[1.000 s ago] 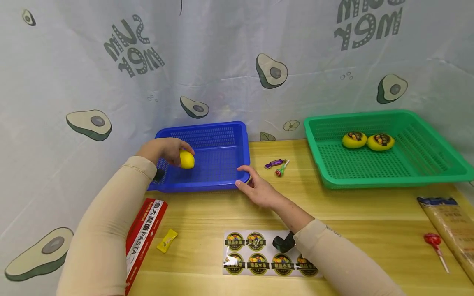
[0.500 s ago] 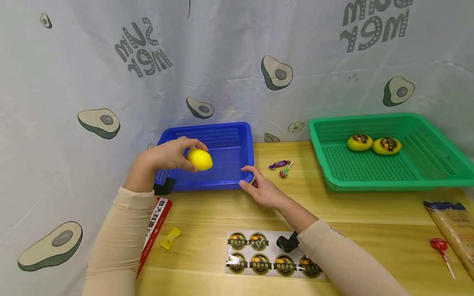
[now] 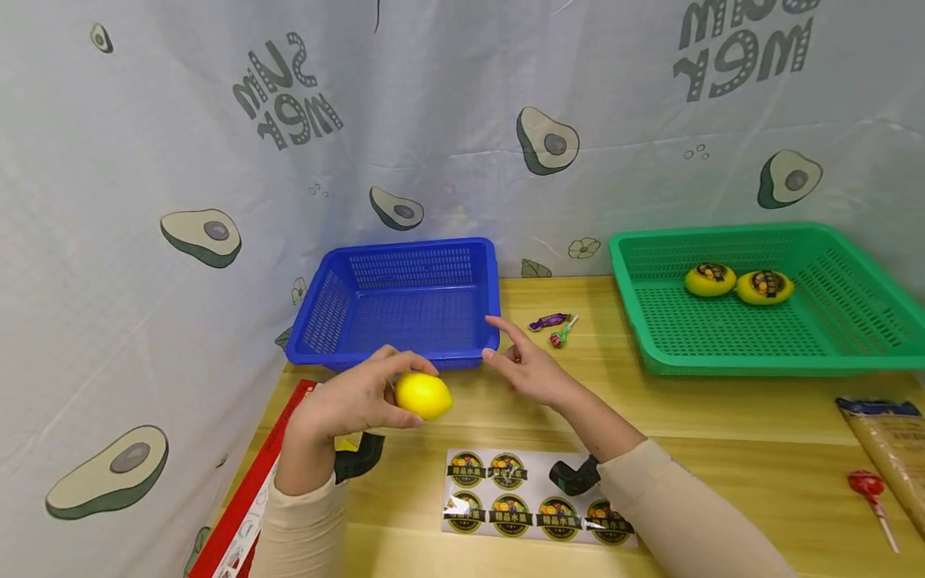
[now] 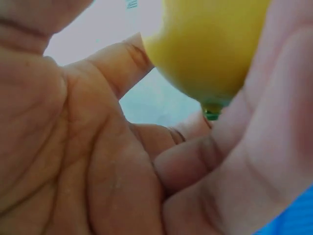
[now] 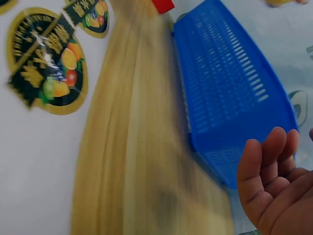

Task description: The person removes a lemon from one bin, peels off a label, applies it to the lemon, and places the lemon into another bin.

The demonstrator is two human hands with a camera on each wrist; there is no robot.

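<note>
My left hand pinches a yellow lemon between thumb and fingers, over the table in front of the blue basket. The left wrist view shows the lemon's green-tipped end near the curled fingers. At the basket's front right corner is my right hand, index finger extended and thumb apart, holding nothing. Whether it touches the rim I cannot tell. Below both hands lies a sheet of round fruit stickers. Two lemons with stickers on them, one left and one right, sit in the green basket.
Between the baskets lie a purple wrapped candy and a small lollipop. A red pasta box stands at left, with a yellow candy mostly hidden by my left wrist. At right are a red lollipop and a pasta packet.
My left hand has lifted the lemon out of the blue basket and brought it nearer and to the right. The right hand stays by the basket corner, its index finger now straighter.
</note>
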